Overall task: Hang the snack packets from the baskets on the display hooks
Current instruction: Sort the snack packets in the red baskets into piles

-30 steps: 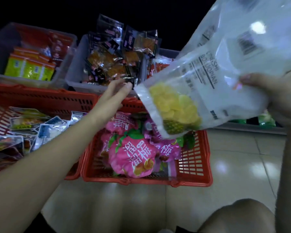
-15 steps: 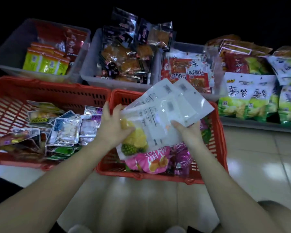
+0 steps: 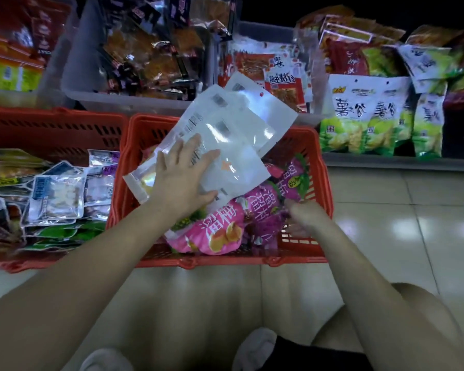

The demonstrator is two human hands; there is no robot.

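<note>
A stack of white and clear snack packets [image 3: 233, 129] lies slanted across the right red basket [image 3: 220, 261]. My left hand [image 3: 182, 178] rests flat on the stack with its fingers spread and straight. Under the stack, pink plum packets [image 3: 214, 234] fill the basket. My right hand [image 3: 303, 218] is low in the basket's right corner. Its fingers curl into the edge of a pink-purple packet [image 3: 265, 226], and the fingertips are hidden. No display hooks are in view.
A second red basket [image 3: 51, 129] on the left holds small clear and green packets. Behind stand grey bins [image 3: 134, 103] of dark and orange snacks. Green and white chip bags [image 3: 367, 119] line a low shelf at right. My knees show at the bottom, over the tiled floor.
The white packets came down from in front of my face into the right basket. My right hand let go of them and dropped to the pink packets, while my left hand flattened on top.
</note>
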